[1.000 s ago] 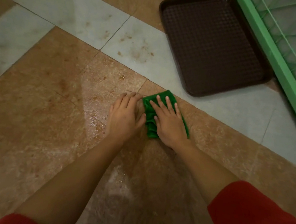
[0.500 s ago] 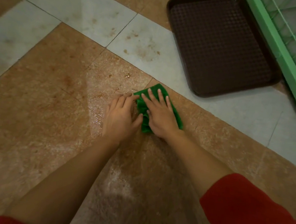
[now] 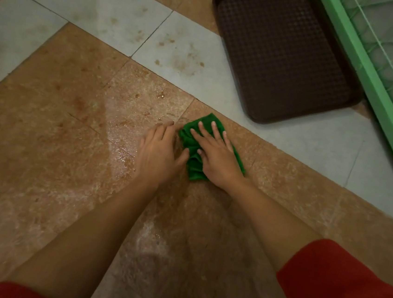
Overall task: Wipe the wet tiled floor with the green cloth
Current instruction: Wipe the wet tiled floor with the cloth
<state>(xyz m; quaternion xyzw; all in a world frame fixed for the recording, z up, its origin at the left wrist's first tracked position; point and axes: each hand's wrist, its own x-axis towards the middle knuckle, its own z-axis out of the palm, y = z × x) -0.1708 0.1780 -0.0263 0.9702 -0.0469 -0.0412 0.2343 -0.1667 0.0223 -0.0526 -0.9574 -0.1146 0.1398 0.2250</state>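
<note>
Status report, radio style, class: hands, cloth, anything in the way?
Right hand flat on green cloth, pressing it down. Left hand flat on wet floor beside it. Brown tray beyond, apart from the cloth.

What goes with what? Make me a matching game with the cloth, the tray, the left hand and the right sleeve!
Things:
1. green cloth
2. brown tray
3. left hand
4. right sleeve

Clues:
a. next to the green frame
b. resting on the wet tile beside the cloth
c. pressed under the right hand
d. red

Pairs: 1-c, 2-a, 3-b, 4-d.
</note>
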